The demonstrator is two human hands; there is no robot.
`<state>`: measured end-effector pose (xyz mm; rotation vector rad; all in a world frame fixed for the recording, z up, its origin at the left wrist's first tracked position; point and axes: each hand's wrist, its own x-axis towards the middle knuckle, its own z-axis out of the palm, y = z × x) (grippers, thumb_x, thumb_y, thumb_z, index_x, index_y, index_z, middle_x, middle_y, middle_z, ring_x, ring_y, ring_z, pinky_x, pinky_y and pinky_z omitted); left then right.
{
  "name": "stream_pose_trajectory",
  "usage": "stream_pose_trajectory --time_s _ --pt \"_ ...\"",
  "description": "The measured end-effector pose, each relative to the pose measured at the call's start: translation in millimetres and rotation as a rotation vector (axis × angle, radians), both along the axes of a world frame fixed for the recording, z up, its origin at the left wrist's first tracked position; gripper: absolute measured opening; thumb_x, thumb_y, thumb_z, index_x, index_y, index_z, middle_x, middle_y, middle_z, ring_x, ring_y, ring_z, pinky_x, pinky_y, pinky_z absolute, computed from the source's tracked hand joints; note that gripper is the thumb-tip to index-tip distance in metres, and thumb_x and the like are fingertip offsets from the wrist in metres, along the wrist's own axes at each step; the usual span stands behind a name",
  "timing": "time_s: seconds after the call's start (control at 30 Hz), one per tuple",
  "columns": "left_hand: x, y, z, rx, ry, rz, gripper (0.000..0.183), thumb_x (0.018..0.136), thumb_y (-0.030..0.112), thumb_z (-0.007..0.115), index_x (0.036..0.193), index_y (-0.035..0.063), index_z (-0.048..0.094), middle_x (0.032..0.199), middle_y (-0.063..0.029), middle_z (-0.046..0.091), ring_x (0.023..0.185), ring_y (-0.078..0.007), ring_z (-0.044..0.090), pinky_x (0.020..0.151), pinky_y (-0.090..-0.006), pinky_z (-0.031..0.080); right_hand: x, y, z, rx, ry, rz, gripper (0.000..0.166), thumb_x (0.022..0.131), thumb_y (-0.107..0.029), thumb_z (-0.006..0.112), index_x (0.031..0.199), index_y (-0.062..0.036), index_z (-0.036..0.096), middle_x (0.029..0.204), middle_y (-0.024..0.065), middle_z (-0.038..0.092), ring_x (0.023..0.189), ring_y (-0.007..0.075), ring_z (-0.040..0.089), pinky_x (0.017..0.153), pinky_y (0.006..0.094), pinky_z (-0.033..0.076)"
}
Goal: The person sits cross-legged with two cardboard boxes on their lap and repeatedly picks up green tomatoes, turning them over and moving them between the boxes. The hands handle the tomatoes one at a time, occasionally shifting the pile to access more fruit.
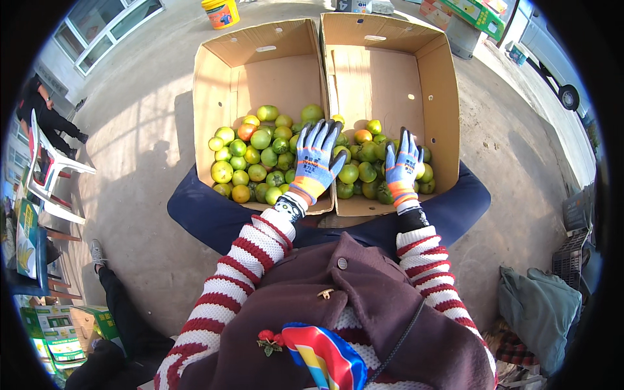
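Two cardboard boxes stand side by side before me, the left box [273, 61] and the right box [390, 63]. Green tomatoes [261, 139], a few of them reddish, fill the near half of the left one; more green tomatoes [366, 171] lie in the near part of the right one. My left hand [316, 158], in a blue and orange work glove, rests palm down over the inner walls between the boxes, fingers spread. My right hand [403, 168], gloved alike, lies on the tomatoes in the right box. What is under both palms is hidden.
A yellow bucket [221, 13] stands beyond the left box. At the left are a white plastic chair [53, 170], a seated person [46, 109] and another person's leg [119, 297]. Printed cartons [473, 17] and a parked vehicle [555, 53] are far right; grey-green cloth [541, 312] lies at lower right.
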<state>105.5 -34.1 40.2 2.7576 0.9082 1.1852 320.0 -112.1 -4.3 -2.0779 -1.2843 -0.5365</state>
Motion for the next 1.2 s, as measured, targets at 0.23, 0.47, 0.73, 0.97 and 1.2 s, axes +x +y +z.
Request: stream_pose_trajectory --time_s 0.23,0.47,0.73,0.97,1.2 --pt "-31.6 18.0 -77.0 -0.343 0.808 0.155 0.087 0.073 0.048 0.069 0.145 0.0146 0.034 0.147 -0.0164 0.034 0.135 -0.043 0.026 0.112 -0.0531 0.016 -6.7 2.3 -1.2 -0.03 -0.036 0.115 0.064 0.087 -0.035 0.059 0.141 -0.0075 0.039 0.138 0.0151 0.046 0.125 0.0312 0.043 0.112 0.0498 0.022" --pt "-23.3 25.6 -85.2 -0.219 0.807 0.243 0.084 0.068 0.058 0.071 0.135 0.0112 0.047 0.122 -0.0142 0.055 0.121 -0.0324 0.044 0.109 -0.0476 0.023 -41.3 1.1 11.9 0.072 -0.044 0.463 0.064 0.084 -0.03 0.064 0.139 -0.0057 0.041 0.136 0.0159 0.046 0.126 0.0327 0.042 0.11 0.0494 0.024" --pt "-59.5 14.4 -25.4 -1.426 -0.791 -0.364 0.053 0.098 0.04 0.045 0.129 -0.002 0.049 0.121 -0.0098 0.06 0.11 -0.0216 0.058 0.095 -0.0332 0.046 -115.3 -1.8 70.7 0.01 0.099 0.877 0.082 0.075 -0.039 0.073 0.145 -0.0181 0.037 0.143 0.0183 0.039 0.13 0.0366 0.036 0.111 0.0509 0.025" --pt "-76.1 41.5 -12.2 -1.032 -0.56 -0.607 0.047 0.103 0.027 0.036 0.143 0.0017 0.035 0.142 -0.0113 0.043 0.131 -0.0185 0.04 0.11 -0.0311 0.032 -111.8 1.5 109.3 0.275 0.303 0.895 0.07 0.07 -0.012 0.078 0.134 -0.0077 0.051 0.127 0.0174 0.051 0.117 0.0344 0.05 0.1 0.0406 0.041" --pt "-123.9 34.4 -37.6 -0.907 0.807 0.362 0.083 0.077 0.064 0.059 0.142 0.0161 0.042 0.143 -0.0163 0.043 0.131 -0.0312 0.042 0.103 -0.0469 0.037 -60.5 7.4 57.3 0.447 0.306 0.487 0.072 0.072 -0.015 0.078 0.136 -0.0074 0.047 0.124 0.0183 0.05 0.113 0.0363 0.049 0.099 0.0425 0.041"
